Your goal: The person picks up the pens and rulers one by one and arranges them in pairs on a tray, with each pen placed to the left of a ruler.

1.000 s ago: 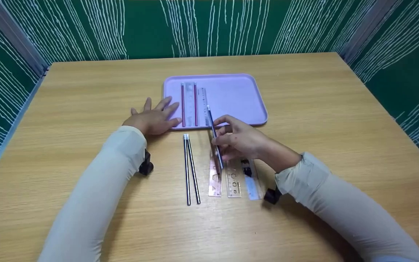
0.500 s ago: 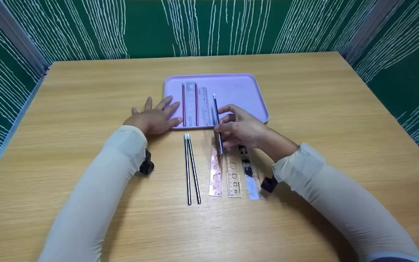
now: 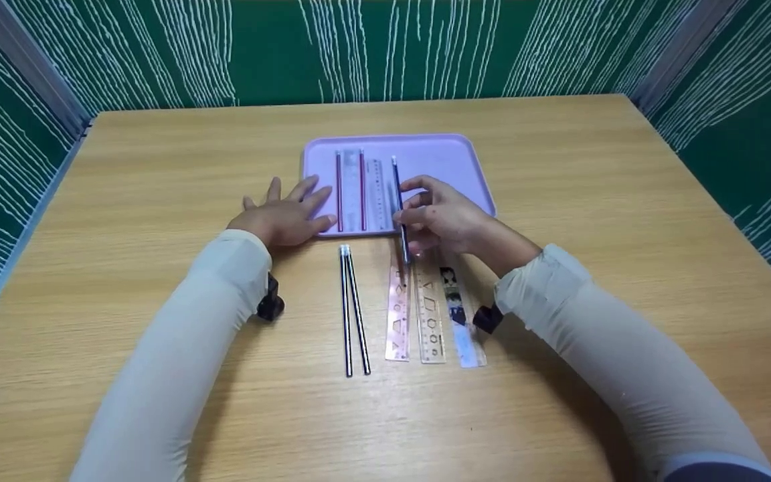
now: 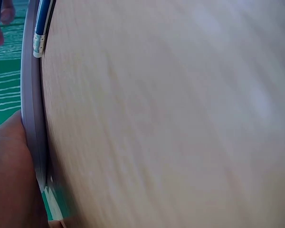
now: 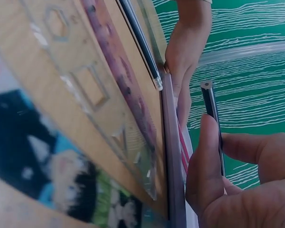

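A dark striped pencil [image 3: 397, 191] with a white-tipped end is pinched between the thumb and fingers of my right hand [image 3: 446, 214], held over the front edge of the purple tray [image 3: 439, 161]. My left hand [image 3: 282, 217] rests with spread fingers on the tray's left front corner. Inside the tray, side by side, lie a red pencil [image 3: 339, 194], a clear ruler [image 3: 351, 194], a second red pencil [image 3: 362, 194] and another clear ruler [image 3: 377, 201]. In the right wrist view the held pencil [image 5: 211, 102] shows its flat unsharpened end.
Two dark striped pencils [image 3: 352, 314] lie on the table in front of the tray, their white-tipped ends together. To their right are a pink ruler [image 3: 397, 328], a clear ruler with cut-out shapes [image 3: 431, 321] and a picture-printed ruler [image 3: 462, 328]. Green walls stand behind the table [image 3: 158, 154].
My right hand has moved forward with the pencil, from in front of the tray to over its front edge. The left hand stays in place.
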The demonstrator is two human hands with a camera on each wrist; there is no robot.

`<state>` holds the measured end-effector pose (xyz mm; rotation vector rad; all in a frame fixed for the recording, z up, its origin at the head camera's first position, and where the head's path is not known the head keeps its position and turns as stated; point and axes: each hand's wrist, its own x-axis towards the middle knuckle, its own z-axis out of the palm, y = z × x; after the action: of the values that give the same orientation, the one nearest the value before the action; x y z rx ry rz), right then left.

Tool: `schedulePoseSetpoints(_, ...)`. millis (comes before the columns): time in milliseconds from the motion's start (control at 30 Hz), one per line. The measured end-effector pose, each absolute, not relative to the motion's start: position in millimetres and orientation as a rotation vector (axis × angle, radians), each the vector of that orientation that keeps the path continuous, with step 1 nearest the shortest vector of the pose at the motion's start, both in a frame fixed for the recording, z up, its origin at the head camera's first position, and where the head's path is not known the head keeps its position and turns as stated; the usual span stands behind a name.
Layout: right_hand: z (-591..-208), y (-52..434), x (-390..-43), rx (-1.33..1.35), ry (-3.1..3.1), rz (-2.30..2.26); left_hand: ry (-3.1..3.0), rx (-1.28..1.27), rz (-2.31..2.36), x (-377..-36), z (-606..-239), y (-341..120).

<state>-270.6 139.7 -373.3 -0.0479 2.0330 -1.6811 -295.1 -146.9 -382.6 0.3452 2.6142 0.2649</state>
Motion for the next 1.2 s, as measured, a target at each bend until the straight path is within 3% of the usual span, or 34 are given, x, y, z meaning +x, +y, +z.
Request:
schedulePoseSetpoints(600,-377.1,134.3,-311.3,0.055,2.121,-1.679,2.614,0.348,0.272,-295.1,-383.6,-147.2)
schedulePoseSetpoints(1200,-384.9,118.6,-328.0,0.144,2.335,-1.539,2.613,0.343,0.252,-295.1,-382.6,-146.5)
